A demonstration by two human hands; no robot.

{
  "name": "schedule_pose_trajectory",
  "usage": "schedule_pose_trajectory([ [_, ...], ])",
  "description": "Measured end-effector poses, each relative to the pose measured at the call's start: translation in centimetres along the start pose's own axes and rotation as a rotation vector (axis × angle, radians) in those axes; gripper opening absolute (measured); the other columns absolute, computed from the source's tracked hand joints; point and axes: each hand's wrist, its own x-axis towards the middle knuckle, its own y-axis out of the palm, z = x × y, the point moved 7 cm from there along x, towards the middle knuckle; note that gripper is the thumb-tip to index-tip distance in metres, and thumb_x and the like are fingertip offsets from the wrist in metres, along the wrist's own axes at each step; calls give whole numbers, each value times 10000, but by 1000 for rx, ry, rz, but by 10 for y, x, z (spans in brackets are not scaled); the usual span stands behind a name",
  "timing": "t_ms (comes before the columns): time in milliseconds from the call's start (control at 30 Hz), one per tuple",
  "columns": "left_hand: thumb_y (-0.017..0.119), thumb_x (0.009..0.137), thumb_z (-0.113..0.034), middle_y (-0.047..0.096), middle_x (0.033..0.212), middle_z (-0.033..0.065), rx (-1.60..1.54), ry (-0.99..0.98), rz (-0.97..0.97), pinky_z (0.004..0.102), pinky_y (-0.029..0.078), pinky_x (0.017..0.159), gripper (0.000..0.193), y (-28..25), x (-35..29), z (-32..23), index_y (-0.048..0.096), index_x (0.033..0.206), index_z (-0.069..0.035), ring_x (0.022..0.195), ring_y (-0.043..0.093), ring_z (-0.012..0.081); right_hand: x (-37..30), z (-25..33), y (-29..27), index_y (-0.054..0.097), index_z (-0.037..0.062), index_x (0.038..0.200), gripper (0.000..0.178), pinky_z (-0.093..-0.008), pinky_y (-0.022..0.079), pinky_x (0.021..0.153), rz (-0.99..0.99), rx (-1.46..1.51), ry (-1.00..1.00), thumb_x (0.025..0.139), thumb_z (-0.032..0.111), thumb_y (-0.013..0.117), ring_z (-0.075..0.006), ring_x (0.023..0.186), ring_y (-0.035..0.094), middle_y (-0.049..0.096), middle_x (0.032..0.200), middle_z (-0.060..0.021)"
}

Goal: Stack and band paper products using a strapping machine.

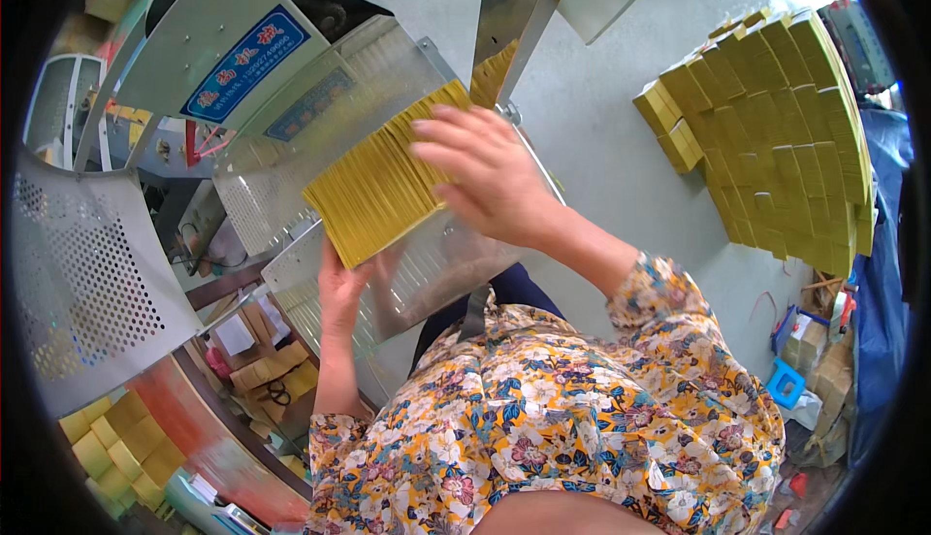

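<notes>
A long row of yellow paper sheets [378, 181], packed on edge, lies slantwise on a shiny metal tray [456, 263] of a machine. At its near left end, my left hand [339, 288] holds the row, the thumb at the lower corner and the other fingers partly hidden behind the paper. Over the far right end is my right hand [490, 171], fingers stretched out and a little apart, slightly blurred. I cannot tell whether its palm touches the sheets. Beyond that end rises an upright metal post [504, 31].
A grey machine cover [233, 35] with a blue label stands at the upper left, above a perforated metal panel [97, 283]. Stacked yellow paper bundles [776, 137] fill the right side beside a blue tarp [878, 244]. Scissors [277, 392] lie among cardboard at the lower left.
</notes>
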Motion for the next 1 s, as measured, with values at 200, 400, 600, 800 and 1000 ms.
schedule_pose_trajectory([
  [200,605,926,-466,448,1473,89,-735,56,112,431,274,1145,683,26,-4,12,412,1455,-79,1360,398,232,-146,-122,-22,616,28,1160,336,-359,479,951,-275,429,811,843,-56,540,-195,1091,614,667,1116,-86],
  [400,602,964,-303,557,1346,50,-495,31,-173,371,391,1066,480,20,17,52,501,1366,-60,1255,502,186,-132,-120,30,586,76,1244,414,-335,460,980,72,525,857,839,-8,602,-178,1074,613,656,1150,-70],
  [600,587,965,-246,541,1337,21,-695,9,-281,337,403,1052,466,44,19,48,470,1389,-92,1223,514,159,-117,-112,37,607,82,1203,403,-346,490,901,122,453,695,809,49,684,-234,1005,625,643,1116,-95],
  [800,391,1014,-534,594,1258,40,-427,-84,-225,335,440,974,586,3,-4,11,498,1364,-76,1144,562,146,-68,-76,8,646,15,1005,312,-381,498,732,338,343,668,810,251,708,-269,811,627,633,883,-138],
  [1000,230,955,-718,650,1154,30,-179,-502,-113,299,472,786,781,9,-30,34,539,1342,-113,974,608,126,-98,-99,51,654,-33,920,456,-403,490,705,531,230,733,866,419,639,-310,776,634,669,856,-191],
])
